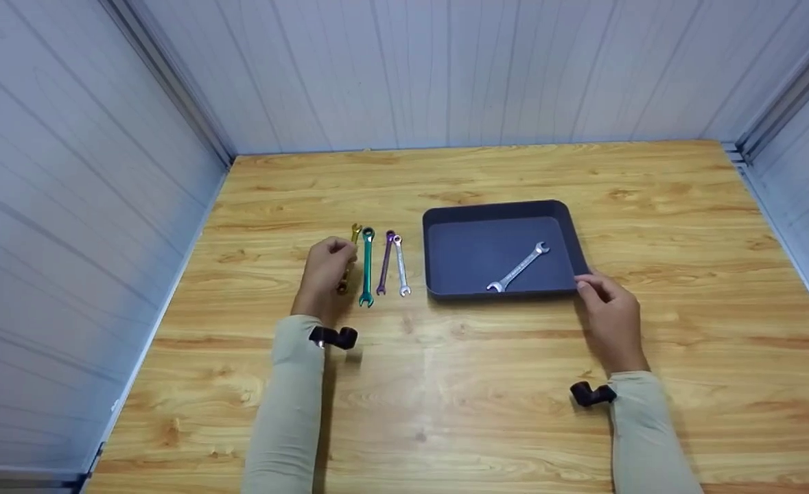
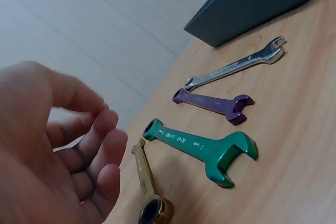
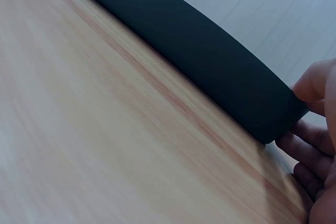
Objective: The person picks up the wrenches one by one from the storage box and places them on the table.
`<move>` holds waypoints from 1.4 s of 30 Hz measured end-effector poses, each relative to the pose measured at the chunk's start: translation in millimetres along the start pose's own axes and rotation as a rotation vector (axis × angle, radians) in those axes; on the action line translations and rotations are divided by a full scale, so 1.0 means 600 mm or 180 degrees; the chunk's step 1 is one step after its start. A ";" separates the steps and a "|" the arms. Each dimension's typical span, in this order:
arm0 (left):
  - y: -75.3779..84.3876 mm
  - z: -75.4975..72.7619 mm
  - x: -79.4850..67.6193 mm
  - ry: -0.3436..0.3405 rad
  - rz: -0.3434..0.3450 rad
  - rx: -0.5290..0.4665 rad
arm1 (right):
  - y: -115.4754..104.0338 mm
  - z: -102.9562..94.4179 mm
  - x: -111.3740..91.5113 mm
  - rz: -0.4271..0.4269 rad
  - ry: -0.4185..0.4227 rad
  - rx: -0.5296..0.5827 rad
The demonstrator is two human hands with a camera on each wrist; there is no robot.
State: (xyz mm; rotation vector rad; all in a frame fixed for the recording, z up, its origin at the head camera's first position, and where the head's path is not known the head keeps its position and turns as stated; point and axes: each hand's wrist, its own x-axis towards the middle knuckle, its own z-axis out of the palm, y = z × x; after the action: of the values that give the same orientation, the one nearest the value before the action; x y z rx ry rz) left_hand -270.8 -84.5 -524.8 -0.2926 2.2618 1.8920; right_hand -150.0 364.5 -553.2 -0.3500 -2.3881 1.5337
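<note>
My left hand is over the gold combination wrench at the left end of a row. Its fingers are loosely bent, thumb tip near the forefinger, and hold nothing; in the head view they hide the wrench's middle. Beside that wrench lie a green combination wrench, a purple one and a silver one. With thumb and fingers, my right hand pinches the near right corner of a dark grey tray. Inside the tray, a silver open-end wrench lies slantwise.
The wooden table holds everything. White panelled walls stand along its back and both sides. A small dark camera mount sits on each sleeve at the wrist.
</note>
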 end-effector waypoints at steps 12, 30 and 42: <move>0.027 0.041 -0.004 -0.0347 0.0322 0.0154 | 0.001 0.001 -0.001 0.0019 0.0023 0.0003; 0.071 0.119 -0.025 -0.1134 0.0548 0.0001 | 0.000 0.001 -0.003 0.0010 0.0003 0.0042; 0.080 0.169 -0.027 -0.1466 0.0542 -0.0077 | 0.001 0.000 -0.002 0.0018 0.0022 0.0052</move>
State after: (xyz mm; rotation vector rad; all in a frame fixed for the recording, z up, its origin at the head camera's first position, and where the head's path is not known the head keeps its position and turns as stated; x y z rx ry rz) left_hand -266.6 24.4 -492.8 0.3137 2.0012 1.8286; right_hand -149.0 364.7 -554.0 -0.3580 -2.3701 1.5510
